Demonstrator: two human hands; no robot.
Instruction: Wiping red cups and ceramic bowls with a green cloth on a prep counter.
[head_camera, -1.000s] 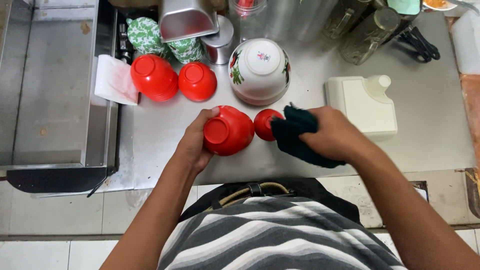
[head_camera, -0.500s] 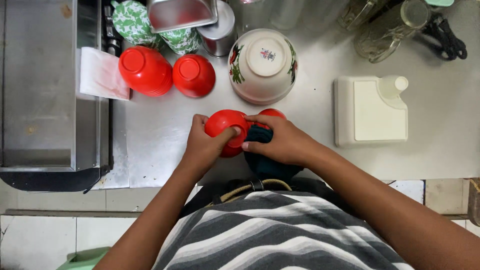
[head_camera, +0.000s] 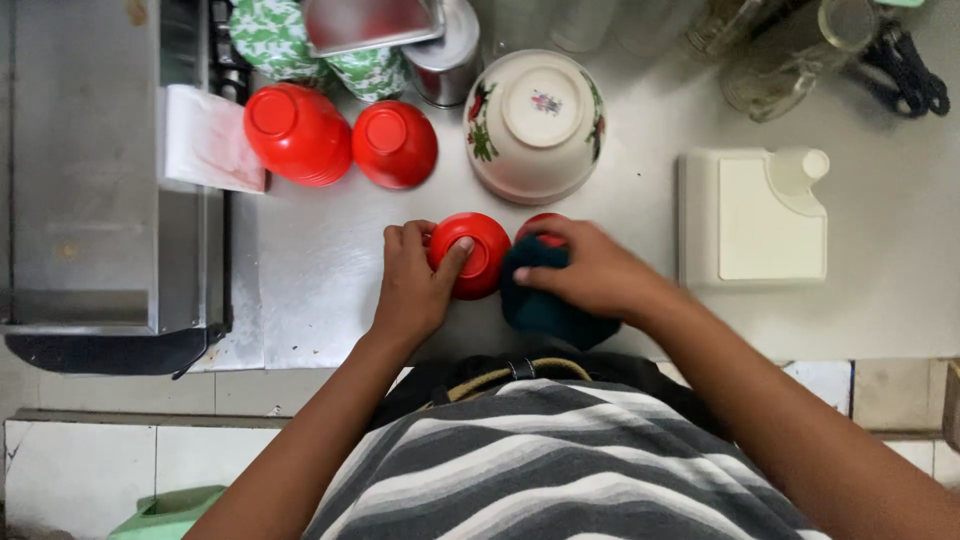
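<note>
My left hand (head_camera: 412, 282) grips a red plastic bowl (head_camera: 480, 262) that sits upside down on the steel counter (head_camera: 320, 270), thumb resting on its base. My right hand (head_camera: 590, 268) presses a dark teal cloth (head_camera: 545, 305) against a second small red bowl (head_camera: 540, 222), which is mostly hidden under the hand and cloth. The two red bowls sit side by side near the counter's front edge.
Behind stand two more upturned red bowls (head_camera: 298, 133) (head_camera: 395, 143), a white floral bowl (head_camera: 538, 122) upside down, green patterned cups (head_camera: 272, 38), a metal canister (head_camera: 445, 55), glass jars (head_camera: 790, 55) and a white plastic container (head_camera: 755, 218). A steel sink (head_camera: 85, 170) lies left with a white cloth (head_camera: 210, 140).
The red bowl in my left hand has been turned from tilted to base-up on the counter. My right hand with the cloth has moved left onto the smaller red bowl.
</note>
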